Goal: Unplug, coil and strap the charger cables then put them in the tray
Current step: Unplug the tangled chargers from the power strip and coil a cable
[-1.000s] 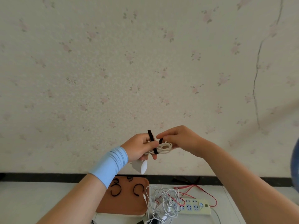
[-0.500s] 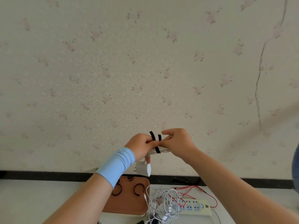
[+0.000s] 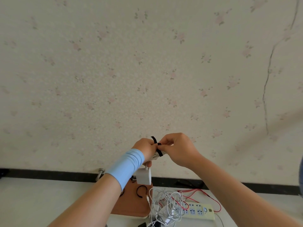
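Note:
Raised in front of the wall, my left hand (image 3: 145, 149) grips a coiled white charger cable (image 3: 155, 157), mostly hidden between both hands. Its white plug adapter (image 3: 144, 176) dangles below the left wrist. A black strap (image 3: 157, 146) runs around the coil, one end sticking up. My right hand (image 3: 177, 147) pinches the strap's other end right beside the left fingers. Below lies a brown wooden tray (image 3: 131, 205) with loose black straps (image 3: 141, 191) on it. A tangle of white cables (image 3: 165, 207) sits at the yellow power strip (image 3: 198, 210).
A red cable (image 3: 205, 196) loops behind the power strip on the white table (image 3: 32, 202). A metal bolt (image 3: 100, 173) stands at the table's back edge by the black skirting. The flowered wall fills most of the view.
Both hands have closed in on each other; the coil is now nearly hidden between them. The right hand has shifted along the strap to pinch its end. The adapter swings lower under the left wrist.

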The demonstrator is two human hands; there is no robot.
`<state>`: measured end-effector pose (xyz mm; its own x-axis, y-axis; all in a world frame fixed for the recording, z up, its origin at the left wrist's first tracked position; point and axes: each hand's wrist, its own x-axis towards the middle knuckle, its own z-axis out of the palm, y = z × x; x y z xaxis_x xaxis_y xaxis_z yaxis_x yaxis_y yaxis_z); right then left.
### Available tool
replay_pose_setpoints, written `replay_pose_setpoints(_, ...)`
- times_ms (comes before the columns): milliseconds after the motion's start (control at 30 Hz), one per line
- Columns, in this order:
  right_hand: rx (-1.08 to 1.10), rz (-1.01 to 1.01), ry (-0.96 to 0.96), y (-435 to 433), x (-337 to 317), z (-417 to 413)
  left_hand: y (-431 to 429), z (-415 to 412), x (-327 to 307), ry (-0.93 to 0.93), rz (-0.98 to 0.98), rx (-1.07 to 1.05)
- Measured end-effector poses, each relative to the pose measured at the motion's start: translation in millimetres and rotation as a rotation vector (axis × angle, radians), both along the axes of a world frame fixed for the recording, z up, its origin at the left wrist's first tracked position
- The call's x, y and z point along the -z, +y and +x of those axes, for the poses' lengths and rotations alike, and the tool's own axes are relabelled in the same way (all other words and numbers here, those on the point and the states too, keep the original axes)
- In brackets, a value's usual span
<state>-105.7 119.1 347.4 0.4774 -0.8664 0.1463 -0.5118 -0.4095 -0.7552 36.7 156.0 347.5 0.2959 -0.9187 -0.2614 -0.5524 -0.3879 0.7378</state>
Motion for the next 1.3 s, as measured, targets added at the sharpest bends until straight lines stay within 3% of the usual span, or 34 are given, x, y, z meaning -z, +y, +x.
replay_pose_setpoints(133, -0.022, 0.014, -0.002, 3, 0, 0, 0, 1, -1, -0.056, 0.005, 0.0)
replay_pose_setpoints(333, -0.208, -0.322, 0.037, -4, 8, -4, -2, 6, -2, 0.049, -0.006, -0.129)
replay_pose_setpoints(667, -0.155, -0.072, -0.075, -7, 0, -7, 9, 7, -2, 0.123, -0.191, -0.117)
replay_pose_setpoints(767, -0.127, -0.101, -0.04, -9, 0, -10, 9, 7, -2, 0.077, -0.252, -0.091)
replay_pose_setpoints(867, -0.192, -0.255, 0.125, -10, -3, -15, 11, 12, -3, 0.012, -0.284, -0.047)
replay_pose_setpoints(967, -0.282, -0.558, 0.247, -11, -3, -17, 15, 13, -3, 0.057, -0.231, -0.002)
replay_pose_setpoints(1100, -0.346, -0.897, 0.138, -18, 4, -16, 17, 11, -4, 0.16, -0.286, -0.036)
replay_pose_setpoints(1233, -0.334, -1.004, 0.076, -23, 7, -16, 19, 11, -5, 0.241, -0.265, -0.004)
replay_pose_setpoints(1300, -0.319, -0.911, 0.063, -20, 8, -15, 17, 14, -3, 0.193, -0.27, 0.007)
